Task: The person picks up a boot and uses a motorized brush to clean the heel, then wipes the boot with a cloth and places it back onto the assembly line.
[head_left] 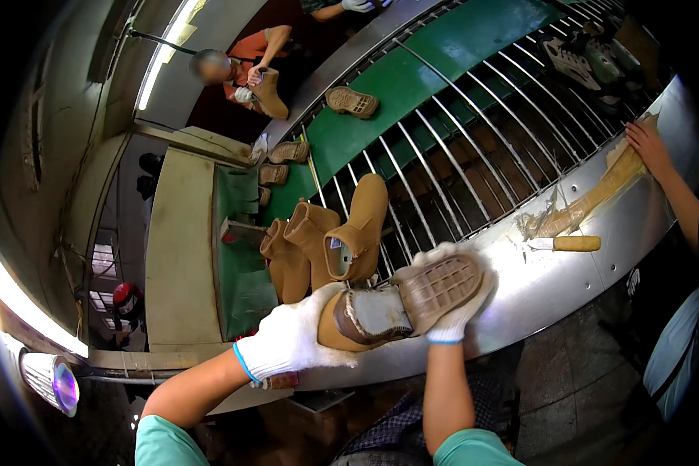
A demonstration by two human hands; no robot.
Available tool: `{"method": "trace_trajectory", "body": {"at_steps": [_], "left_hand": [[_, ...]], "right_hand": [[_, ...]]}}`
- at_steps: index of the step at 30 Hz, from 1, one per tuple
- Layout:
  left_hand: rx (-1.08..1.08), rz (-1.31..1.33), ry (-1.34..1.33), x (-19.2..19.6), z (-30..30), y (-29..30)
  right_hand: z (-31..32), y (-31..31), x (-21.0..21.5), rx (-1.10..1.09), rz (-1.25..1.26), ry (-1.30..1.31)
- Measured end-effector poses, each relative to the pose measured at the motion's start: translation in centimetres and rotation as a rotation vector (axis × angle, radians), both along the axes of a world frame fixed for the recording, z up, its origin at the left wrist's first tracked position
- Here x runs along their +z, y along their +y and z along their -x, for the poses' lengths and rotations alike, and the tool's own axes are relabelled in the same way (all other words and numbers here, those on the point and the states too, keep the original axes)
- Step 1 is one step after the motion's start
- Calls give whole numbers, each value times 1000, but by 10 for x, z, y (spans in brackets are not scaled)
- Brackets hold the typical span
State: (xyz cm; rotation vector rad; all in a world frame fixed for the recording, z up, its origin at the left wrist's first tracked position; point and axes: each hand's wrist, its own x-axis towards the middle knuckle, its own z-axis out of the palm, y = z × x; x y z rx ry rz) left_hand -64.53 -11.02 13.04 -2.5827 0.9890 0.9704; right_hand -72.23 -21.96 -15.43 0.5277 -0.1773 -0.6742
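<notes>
From where I stand, the person at the metal ledge (547, 291) has a tan boot (332, 330) turned bottom up, held between two white-gloved hands. The left hand (287, 335) is clamped around one end of the boot, its palm against the tan side. The right hand (474, 304) is closed around the brown sole (444, 289) at the other end, fingers along the far edge. A grey patch of the boot's underside (380, 311) lies bare between the hands; from here I can't quite tell whether the sole is fixed to the boot beneath it.

Three more tan boots (367, 221) stand close together just beyond the left hand, blocking the way to the metal rods (458, 186). To the right, a knife with a yellowish handle (576, 244) lies on the ledge, near a taped strip (598, 194) where another person's hand (651, 147) rests. Past the rods, a loose sole (352, 102) lies on the green belt (412, 81), and across it a co-worker (245, 66) holds another tan boot (269, 97).
</notes>
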Motion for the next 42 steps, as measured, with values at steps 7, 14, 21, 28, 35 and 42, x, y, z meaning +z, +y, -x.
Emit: {"method": "trace_trajectory", "body": {"at_steps": [7,14,21,28,35,42], "left_hand": [[-307,78,-63,-5,-1,-34],[-375,87,-40,-10,-6,-50],[-348,7,8,-12,-12,-69],[-297,-64,64,-5,-20,-79],[65,103,56,17,-33,-24],[775,829,264,-80,15,133]], "right_hand": [[14,-26,77,15,1095,368],[18,-47,88,18,1238,423],[28,-62,100,-51,1395,593],[29,-68,98,-38,1552,704],[82,-135,53,176,2240,1579],[176,-213,19,413,2581,2377]]}}
